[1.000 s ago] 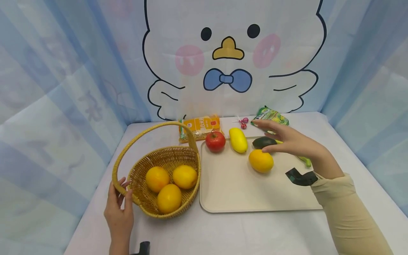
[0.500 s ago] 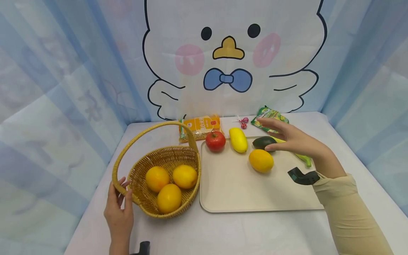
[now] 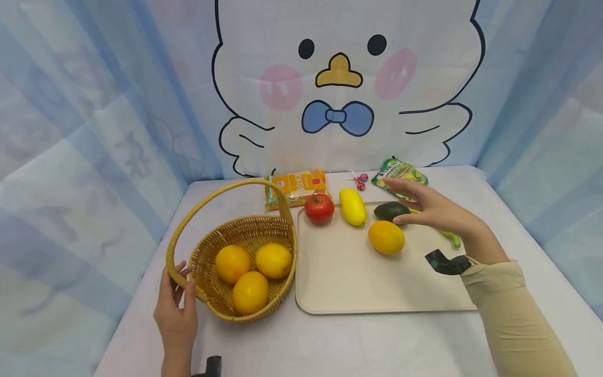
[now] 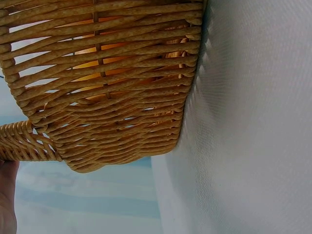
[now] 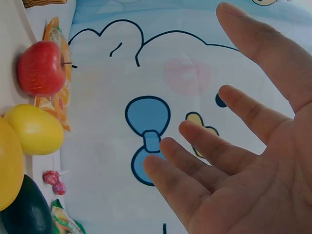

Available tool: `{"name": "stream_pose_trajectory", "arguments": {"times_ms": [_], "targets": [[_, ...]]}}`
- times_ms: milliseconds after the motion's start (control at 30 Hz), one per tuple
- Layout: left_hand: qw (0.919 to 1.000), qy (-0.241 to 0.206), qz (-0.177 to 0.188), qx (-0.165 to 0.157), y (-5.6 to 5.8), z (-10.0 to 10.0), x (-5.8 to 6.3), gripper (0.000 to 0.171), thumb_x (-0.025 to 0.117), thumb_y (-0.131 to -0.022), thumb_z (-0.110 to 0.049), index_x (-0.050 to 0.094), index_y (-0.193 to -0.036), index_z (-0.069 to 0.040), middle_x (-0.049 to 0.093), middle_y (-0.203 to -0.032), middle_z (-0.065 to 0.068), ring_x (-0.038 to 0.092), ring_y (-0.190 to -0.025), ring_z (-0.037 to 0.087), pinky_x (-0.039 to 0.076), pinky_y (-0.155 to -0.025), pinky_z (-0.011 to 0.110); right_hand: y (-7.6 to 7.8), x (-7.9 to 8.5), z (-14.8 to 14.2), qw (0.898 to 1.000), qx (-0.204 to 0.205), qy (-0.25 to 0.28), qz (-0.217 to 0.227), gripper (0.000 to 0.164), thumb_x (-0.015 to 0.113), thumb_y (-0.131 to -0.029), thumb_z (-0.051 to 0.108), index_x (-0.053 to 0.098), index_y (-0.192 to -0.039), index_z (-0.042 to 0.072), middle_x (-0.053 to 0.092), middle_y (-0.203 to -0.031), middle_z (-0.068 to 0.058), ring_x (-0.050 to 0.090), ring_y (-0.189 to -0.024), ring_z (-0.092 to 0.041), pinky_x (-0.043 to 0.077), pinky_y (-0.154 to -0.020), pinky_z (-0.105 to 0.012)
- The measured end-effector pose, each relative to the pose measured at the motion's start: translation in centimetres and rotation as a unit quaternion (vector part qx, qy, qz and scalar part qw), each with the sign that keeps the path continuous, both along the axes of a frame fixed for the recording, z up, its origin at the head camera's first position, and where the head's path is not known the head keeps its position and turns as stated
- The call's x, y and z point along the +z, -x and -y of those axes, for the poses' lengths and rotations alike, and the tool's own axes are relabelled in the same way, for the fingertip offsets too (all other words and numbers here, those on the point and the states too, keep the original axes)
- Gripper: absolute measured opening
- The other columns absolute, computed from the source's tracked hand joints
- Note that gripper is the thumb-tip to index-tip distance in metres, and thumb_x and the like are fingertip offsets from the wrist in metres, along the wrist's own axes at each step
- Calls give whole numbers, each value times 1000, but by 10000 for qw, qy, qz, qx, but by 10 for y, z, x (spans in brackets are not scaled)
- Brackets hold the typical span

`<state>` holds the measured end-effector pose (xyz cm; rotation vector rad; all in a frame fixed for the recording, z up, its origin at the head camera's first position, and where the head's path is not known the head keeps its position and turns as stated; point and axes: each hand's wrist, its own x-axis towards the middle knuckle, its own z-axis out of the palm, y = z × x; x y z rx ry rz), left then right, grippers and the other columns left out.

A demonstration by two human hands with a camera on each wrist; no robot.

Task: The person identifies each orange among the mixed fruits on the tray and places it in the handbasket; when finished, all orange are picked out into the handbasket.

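Note:
My left hand (image 3: 176, 311) grips the lower left end of the wicker basket's handle (image 3: 207, 204), thumb on the near side and fingers behind it. Inside the basket (image 3: 278, 298) lie three orange-yellow round fruits (image 3: 249, 293). In the left wrist view the woven basket wall (image 4: 122, 107) stands on the cloth, and a bit of the hand shows at the handle. My right hand (image 3: 438, 209) hovers over the tray, fingers spread and nothing held. Below its thumb is another orange-yellow fruit (image 3: 386, 238); a dark green oval fruit (image 3: 391, 211) lies behind that. The right wrist view shows the bare palm (image 5: 263, 195).
The beige tray (image 3: 339, 283) also bears a yellow mango-shaped fruit (image 3: 352, 207), a red apple (image 3: 319, 208) and a long yellow-green piece (image 3: 452, 238), partly hidden by my right hand. Behind are an orange packet (image 3: 301, 188), lollipops (image 3: 361, 181) and a green packet (image 3: 400, 170).
My right hand has shifted slightly right, away from the orange-yellow fruit on the tray, and then stays nearly still. My left hand and the basket have not moved.

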<state>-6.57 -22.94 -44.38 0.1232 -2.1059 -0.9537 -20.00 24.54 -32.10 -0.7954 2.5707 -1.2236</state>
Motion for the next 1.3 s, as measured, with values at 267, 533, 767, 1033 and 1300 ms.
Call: {"name": "stream_pose_trajectory", "arguments": {"times_ms": [267,533,767,1033,1300], "targets": [[9998,5,-177,-62,0,-2,2,60,60,-88,2,40,-143,-13,60,-126,15,46,-112,-17,38,-92,-1,7,-19,-5,9996,-114,27,266,79,69,-86,21,22,-150,12,23,-156,-13,25,-141,-37,34,-107,-48],[10000,-24,9,17,0,0,0,58,59,-90,-4,38,-144,-15,60,-126,14,47,-112,-17,38,-92,-2,13,-49,-10,9979,-313,52,557,80,69,-86,23,23,-149,9,21,-157,-14,26,-141,-39,31,-109,-45],[9998,33,-174,-16,1,0,0,60,61,-88,-1,40,-143,-12,61,-125,15,46,-112,-18,37,-91,-2,19,-78,-14,9967,-529,199,581,75,68,-87,20,26,-148,9,24,-156,-14,23,-142,-36,27,-112,-45],[10000,-6,-62,-3,1,0,0,58,61,-89,-2,40,-143,-11,60,-125,14,46,-112,-18,37,-92,-2,23,-102,-17,9956,-729,330,490,73,70,-85,25,33,-145,6,29,-153,-16,24,-141,-37,24,-115,-52],[10000,9,78,50,0,0,0,56,59,-91,-6,38,-143,-13,60,-126,14,46,-113,-18,37,-92,-2,23,-122,-17,9942,-749,289,715,72,69,-85,31,35,-145,11,31,-152,-17,26,-139,-42,21,-113,-63]]}}
